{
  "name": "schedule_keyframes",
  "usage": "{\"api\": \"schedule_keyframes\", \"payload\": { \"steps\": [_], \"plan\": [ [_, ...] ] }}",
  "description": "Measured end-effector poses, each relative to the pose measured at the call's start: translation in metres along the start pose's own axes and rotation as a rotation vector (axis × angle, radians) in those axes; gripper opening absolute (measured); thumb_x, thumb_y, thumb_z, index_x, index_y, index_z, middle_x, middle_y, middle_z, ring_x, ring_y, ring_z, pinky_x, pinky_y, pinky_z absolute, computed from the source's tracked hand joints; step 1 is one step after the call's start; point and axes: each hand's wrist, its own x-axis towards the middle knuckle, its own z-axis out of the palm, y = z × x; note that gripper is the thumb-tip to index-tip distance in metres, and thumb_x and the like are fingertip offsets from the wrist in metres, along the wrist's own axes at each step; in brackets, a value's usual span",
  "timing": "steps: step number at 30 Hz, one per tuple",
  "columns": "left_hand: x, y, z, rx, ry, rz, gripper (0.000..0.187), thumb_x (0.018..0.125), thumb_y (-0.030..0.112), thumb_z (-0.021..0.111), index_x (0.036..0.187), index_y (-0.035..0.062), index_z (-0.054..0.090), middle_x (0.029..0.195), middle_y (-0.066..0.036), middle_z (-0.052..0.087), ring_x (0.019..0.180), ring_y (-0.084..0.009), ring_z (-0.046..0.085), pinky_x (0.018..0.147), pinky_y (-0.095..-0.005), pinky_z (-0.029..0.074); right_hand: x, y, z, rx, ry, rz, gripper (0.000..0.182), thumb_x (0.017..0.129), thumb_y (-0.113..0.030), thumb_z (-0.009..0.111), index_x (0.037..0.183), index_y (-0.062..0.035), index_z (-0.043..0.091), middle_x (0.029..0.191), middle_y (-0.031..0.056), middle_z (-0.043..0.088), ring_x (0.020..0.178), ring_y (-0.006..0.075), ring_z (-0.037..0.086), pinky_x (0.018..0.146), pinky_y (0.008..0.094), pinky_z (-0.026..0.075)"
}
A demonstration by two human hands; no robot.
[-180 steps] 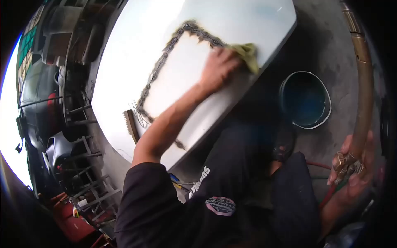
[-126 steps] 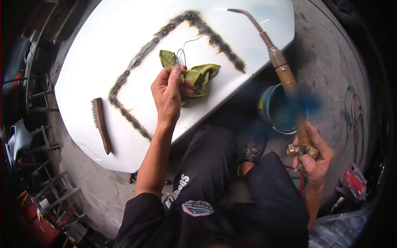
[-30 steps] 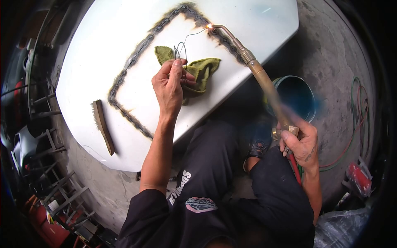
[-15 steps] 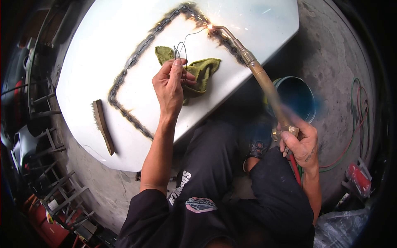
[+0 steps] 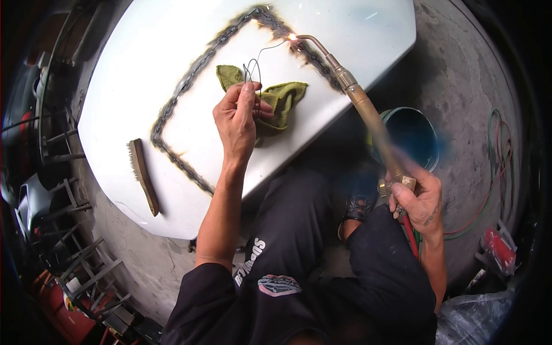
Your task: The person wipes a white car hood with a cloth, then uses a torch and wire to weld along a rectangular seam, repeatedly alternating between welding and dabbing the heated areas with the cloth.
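Observation:
My left hand (image 5: 237, 119) pinches a thin filler wire (image 5: 257, 60) and also holds a green rag (image 5: 280, 99) against a white metal panel (image 5: 121, 69). The wire's far end reaches a glowing spot on the dark welded seam (image 5: 190, 77) that frames a rectangular patch. My right hand (image 5: 418, 199) grips the brass torch (image 5: 368, 115) at its valve end. The torch's bent tip burns at that same glowing spot, at the seam's upper right side.
A wire brush (image 5: 142, 175) lies on the panel's left part. A blue bucket (image 5: 415, 135) stands on the concrete floor right of the panel. Red and green hoses (image 5: 494, 155) trail at the right. Metal racks and clutter (image 5: 86, 264) crowd the lower left.
Six seconds ago my left hand wiped the panel with the rag and the torch hung aside. Since then the torch swung onto the seam and lit. In the last second almost nothing has moved.

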Motion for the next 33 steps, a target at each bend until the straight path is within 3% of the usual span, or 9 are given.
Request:
{"api": "schedule_keyframes", "payload": {
  "steps": [9, 11, 12, 14, 33],
  "plan": [
    [0.0002, 0.0001, 0.0009, 0.024, 0.004, -0.001, 0.037, 0.109, 0.029, 0.063, 0.103, -0.0062, 0.072, 0.106, -0.015, 0.07, 0.071, -0.0155, 0.071, 0.061, -0.0295, 0.061, -0.0001, 0.0003, 0.0003, 0.002, -0.002, -0.004, 0.059, 0.094, -0.004, 0.066, 0.152, -0.002, 0.057, 0.1, 0.0089, 0.068, 0.064, 0.0082, 0.063, 0.053, 0.0227, 0.052],
    [-0.0001, 0.0009, 0.0033, 0.029, 0.026, 0.013, 0.038, 0.111, 0.029, 0.059, 0.107, -0.0067, 0.073, 0.072, -0.009, 0.07, 0.063, -0.0137, 0.069, 0.061, -0.0257, 0.056, -0.0003, 0.0005, 0.0004, 0.002, -0.003, -0.003, 0.059, 0.094, -0.004, 0.066, 0.152, -0.0021, 0.057, 0.1, 0.0088, 0.068, 0.064, 0.0082, 0.063, 0.053, 0.0226, 0.052],
    [0.0, 0.0006, 0.0027, 0.029, 0.026, 0.014, 0.038, 0.111, 0.029, 0.059, 0.107, -0.0067, 0.073, 0.072, -0.009, 0.07, 0.063, -0.0137, 0.069, 0.061, -0.0257, 0.056, -0.0005, 0.0004, 0.0003, -0.003, -0.001, 0.002, 0.059, 0.094, -0.004, 0.066, 0.152, -0.0021, 0.057, 0.1, 0.0088, 0.068, 0.064, 0.0082, 0.063, 0.053, 0.0226, 0.052],
    [0.0003, -0.0004, 0.0009, 0.011, -0.001, 0.003, 0.038, 0.109, 0.03, 0.063, 0.103, -0.0062, 0.072, 0.106, -0.015, 0.07, 0.072, -0.0154, 0.071, 0.061, -0.0295, 0.061, -0.0004, 0.0004, 0.0002, -0.007, 0.002, 0.007, 0.059, 0.094, -0.004, 0.066, 0.152, -0.0021, 0.057, 0.1, 0.0087, 0.068, 0.064, 0.0082, 0.063, 0.053, 0.0225, 0.052],
    [0.0007, 0.0003, 0.002, 0.025, 0.004, -0.002, 0.037, 0.109, 0.03, 0.063, 0.102, -0.0054, 0.072, 0.106, -0.014, 0.07, 0.072, -0.0151, 0.07, 0.062, -0.0305, 0.062, -0.0004, -0.0002, -0.0006, -0.001, 0.003, 0.011, 0.059, 0.093, -0.002, 0.067, 0.152, -0.0037, 0.058, 0.101, 0.0087, 0.069, 0.064, 0.0079, 0.063, 0.053, 0.0223, 0.052]
  ]
}}
